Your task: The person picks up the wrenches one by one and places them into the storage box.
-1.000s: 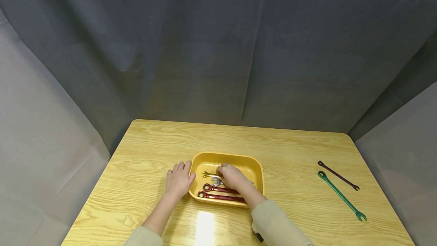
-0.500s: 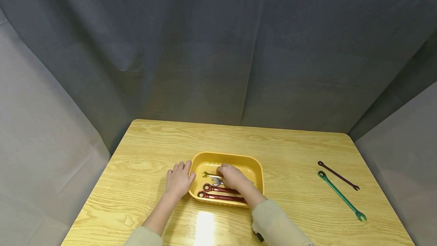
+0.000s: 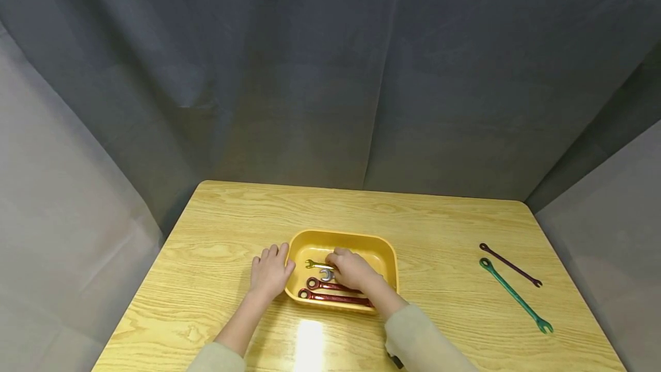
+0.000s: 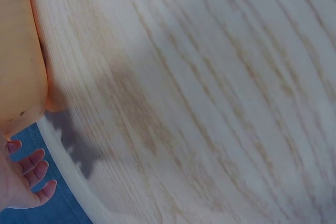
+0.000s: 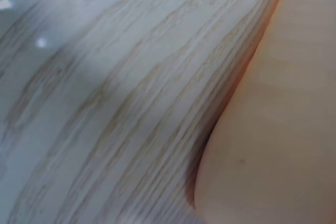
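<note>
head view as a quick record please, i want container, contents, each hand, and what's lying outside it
container: yellow tray, on a wood-grain table
contents: a yellow wrench, a silver wrench, two dark red wrenches on the side nearest the person
left hand: at the tray's left end, most fingers outside it
right hand: inside the tray, fingers curled at the yellow wrench; fingertips hidden, grip unclear
outside: a purple wrench and a longer green wrench, right of the tray

Dark curtain (image 3: 289, 73) behind, wood-grain table (image 3: 439, 240), pale side cloths (image 3: 62, 217)
</note>
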### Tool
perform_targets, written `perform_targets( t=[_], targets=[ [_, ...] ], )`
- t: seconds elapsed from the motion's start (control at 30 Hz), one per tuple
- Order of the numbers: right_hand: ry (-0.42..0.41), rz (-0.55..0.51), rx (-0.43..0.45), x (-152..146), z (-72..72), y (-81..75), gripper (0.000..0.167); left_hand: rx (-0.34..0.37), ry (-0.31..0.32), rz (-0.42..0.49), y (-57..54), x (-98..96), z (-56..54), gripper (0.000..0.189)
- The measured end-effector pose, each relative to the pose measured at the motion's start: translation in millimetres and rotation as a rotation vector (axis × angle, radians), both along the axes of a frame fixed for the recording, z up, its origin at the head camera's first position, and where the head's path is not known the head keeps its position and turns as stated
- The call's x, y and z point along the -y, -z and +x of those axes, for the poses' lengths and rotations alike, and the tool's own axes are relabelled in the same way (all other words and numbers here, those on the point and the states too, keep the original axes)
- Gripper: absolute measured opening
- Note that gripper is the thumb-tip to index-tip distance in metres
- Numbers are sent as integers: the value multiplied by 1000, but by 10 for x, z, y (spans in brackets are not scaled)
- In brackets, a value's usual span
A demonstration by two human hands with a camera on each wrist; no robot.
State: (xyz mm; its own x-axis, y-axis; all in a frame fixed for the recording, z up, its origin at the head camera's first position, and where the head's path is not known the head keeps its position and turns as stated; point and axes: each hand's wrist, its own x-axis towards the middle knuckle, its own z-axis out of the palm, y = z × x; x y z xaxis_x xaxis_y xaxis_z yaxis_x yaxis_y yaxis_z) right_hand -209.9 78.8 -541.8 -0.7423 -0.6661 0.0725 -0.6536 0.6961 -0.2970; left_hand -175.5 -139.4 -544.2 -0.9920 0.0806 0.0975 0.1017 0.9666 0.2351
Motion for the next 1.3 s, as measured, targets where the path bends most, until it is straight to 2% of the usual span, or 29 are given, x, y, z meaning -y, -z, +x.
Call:
perform_targets(
  t=[0.4, 0.7, 0.97, 1.3],
  targets=[
    [-42, -42, -76, -55, 54, -76, 28, -6, 3, 0, 21, 14, -6, 34],
    [-21, -52, -68, -138, 106, -152, 43, 4, 2, -3, 20, 14, -8, 34],
    [-43, -62, -165, -232, 117, -187, 43, 2, -2, -2, 33, 5, -12, 35],
    [-13, -71, -270, -400, 96, -250, 44, 2, -6, -9, 40, 3, -18, 36]
  ],
)
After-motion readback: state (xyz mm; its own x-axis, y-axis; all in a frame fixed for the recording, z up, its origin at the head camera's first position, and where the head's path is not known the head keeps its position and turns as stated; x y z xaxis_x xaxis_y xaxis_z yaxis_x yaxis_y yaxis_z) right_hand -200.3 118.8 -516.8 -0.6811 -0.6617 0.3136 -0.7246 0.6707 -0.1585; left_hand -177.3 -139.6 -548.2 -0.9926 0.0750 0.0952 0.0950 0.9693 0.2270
